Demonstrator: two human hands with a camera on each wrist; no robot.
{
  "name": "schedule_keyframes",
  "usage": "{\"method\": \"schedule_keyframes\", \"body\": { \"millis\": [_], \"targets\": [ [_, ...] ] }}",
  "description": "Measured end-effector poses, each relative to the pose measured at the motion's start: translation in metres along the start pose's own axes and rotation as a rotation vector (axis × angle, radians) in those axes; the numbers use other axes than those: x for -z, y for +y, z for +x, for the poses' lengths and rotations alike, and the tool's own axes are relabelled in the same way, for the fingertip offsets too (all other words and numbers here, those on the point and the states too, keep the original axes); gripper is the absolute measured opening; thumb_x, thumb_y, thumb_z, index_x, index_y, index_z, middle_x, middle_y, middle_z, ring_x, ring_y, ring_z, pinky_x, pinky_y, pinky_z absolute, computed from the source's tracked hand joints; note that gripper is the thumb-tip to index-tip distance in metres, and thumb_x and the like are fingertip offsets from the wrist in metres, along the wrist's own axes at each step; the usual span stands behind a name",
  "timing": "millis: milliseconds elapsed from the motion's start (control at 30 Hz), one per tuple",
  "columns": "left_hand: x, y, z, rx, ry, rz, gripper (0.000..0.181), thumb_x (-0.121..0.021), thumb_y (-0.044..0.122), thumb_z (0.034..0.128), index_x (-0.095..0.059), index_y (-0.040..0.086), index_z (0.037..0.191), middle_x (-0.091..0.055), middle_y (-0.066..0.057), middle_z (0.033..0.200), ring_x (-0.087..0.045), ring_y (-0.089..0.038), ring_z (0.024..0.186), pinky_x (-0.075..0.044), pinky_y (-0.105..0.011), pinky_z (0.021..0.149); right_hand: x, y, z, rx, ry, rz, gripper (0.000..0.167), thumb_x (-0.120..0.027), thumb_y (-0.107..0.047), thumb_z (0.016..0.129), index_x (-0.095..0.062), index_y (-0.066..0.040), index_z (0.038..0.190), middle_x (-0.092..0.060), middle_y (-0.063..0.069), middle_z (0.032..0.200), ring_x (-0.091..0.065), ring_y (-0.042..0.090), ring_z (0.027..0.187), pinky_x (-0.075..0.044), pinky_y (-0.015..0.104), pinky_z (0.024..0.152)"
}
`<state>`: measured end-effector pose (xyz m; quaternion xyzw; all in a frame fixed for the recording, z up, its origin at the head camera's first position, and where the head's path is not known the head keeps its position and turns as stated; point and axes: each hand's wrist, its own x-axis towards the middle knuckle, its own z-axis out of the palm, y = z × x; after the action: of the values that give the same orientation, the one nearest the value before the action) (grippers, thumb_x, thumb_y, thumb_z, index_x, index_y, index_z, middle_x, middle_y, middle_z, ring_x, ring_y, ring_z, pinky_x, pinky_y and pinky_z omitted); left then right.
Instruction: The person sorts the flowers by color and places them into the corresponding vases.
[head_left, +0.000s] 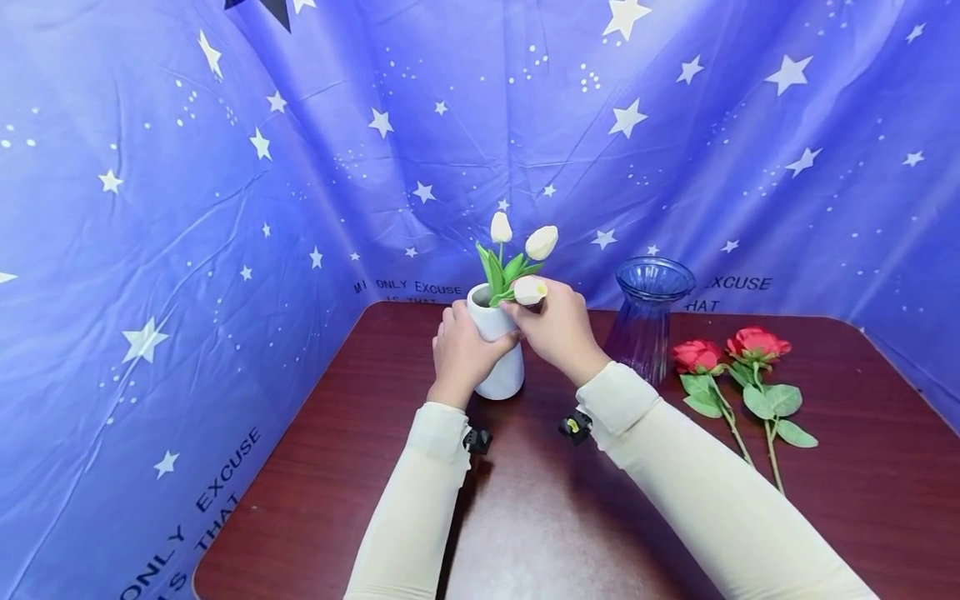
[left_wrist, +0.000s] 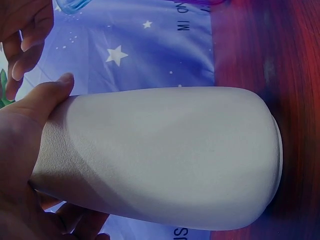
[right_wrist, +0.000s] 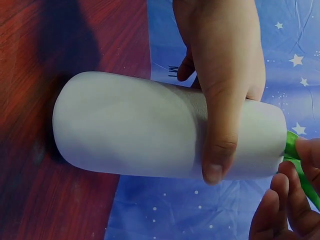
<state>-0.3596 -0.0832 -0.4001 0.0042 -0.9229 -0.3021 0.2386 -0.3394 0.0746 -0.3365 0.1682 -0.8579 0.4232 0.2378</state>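
A white vase [head_left: 501, 379] stands upright on the table, its curved side filling much of the left wrist view. My left hand [head_left: 461, 350] grips it around the upper part, the thumb lying across the front in the right wrist view. White tulips [head_left: 542, 242] with green leaves [head_left: 495, 268] rise from the vase's mouth. At the rim, my right hand [head_left: 561, 327] pinches the green part of a tulip between thumb and fingers; one bloom [head_left: 529, 290] leans over this hand. The stems inside the vase are hidden.
Just right of my right hand stands a blue glass vase [head_left: 654, 283]. Two red roses, one nearer [head_left: 699, 357] and one farther right [head_left: 756, 343], lie on the dark red table [head_left: 337, 433]. A blue star-printed cloth [head_left: 465, 158] hangs behind and at the sides.
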Motion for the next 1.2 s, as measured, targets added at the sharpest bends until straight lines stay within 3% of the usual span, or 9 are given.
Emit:
{"method": "schedule_keyframes", "body": {
  "millis": [167,400,700,933,1200],
  "targets": [
    [0.000,-0.001,0.001,0.006,-0.004,-0.002,0.086,-0.079,0.070,0.0692,-0.052,0.009,0.124,-0.058,-0.008,0.108,-0.061,-0.030,0.097,-0.052,-0.048,0.085,-0.005,-0.002,0.002,0.005,-0.003,-0.003,0.019,-0.082,-0.028,0.087,-0.077,-0.017,0.102,-0.078,0.002,0.098,-0.074,0.025,0.095,-0.056,0.047,0.084],
    [0.001,0.002,0.003,-0.006,0.005,-0.001,0.083,-0.078,0.069,0.0702,-0.052,0.009,0.122,-0.057,-0.008,0.107,-0.061,-0.030,0.096,-0.052,-0.048,0.084,-0.003,-0.006,0.002,-0.029,0.016,-0.005,0.024,-0.083,-0.030,0.087,-0.075,-0.012,0.099,-0.076,0.007,0.091,-0.071,0.027,0.083,-0.055,0.047,0.075],
    [0.001,0.001,0.001,0.002,-0.013,0.003,0.082,-0.079,0.065,0.0703,-0.051,0.009,0.123,-0.056,-0.008,0.108,-0.061,-0.030,0.096,-0.052,-0.049,0.085,-0.005,-0.008,-0.002,-0.037,0.002,0.014,0.025,-0.082,-0.027,0.089,-0.073,-0.011,0.105,-0.075,0.008,0.091,-0.070,0.026,0.082,-0.055,0.045,0.075],
    [0.001,-0.001,0.001,-0.003,-0.007,0.000,0.082,-0.079,0.066,0.0710,-0.050,0.009,0.123,-0.057,-0.008,0.109,-0.062,-0.030,0.098,-0.052,-0.048,0.085,-0.003,-0.011,-0.003,-0.025,-0.008,0.028,0.018,-0.081,-0.024,0.090,-0.067,-0.013,0.091,-0.073,0.004,0.081,-0.065,0.022,0.074,-0.049,0.038,0.069],
    [-0.001,-0.002,0.002,-0.004,-0.004,0.009,0.084,-0.078,0.068,0.0712,-0.050,0.009,0.124,-0.057,-0.008,0.110,-0.061,-0.029,0.097,-0.052,-0.048,0.084,-0.002,-0.013,-0.007,-0.021,-0.005,0.037,0.015,-0.080,-0.023,0.089,-0.069,-0.013,0.090,-0.072,0.003,0.079,-0.064,0.019,0.068,-0.049,0.035,0.066]
  ]
}}
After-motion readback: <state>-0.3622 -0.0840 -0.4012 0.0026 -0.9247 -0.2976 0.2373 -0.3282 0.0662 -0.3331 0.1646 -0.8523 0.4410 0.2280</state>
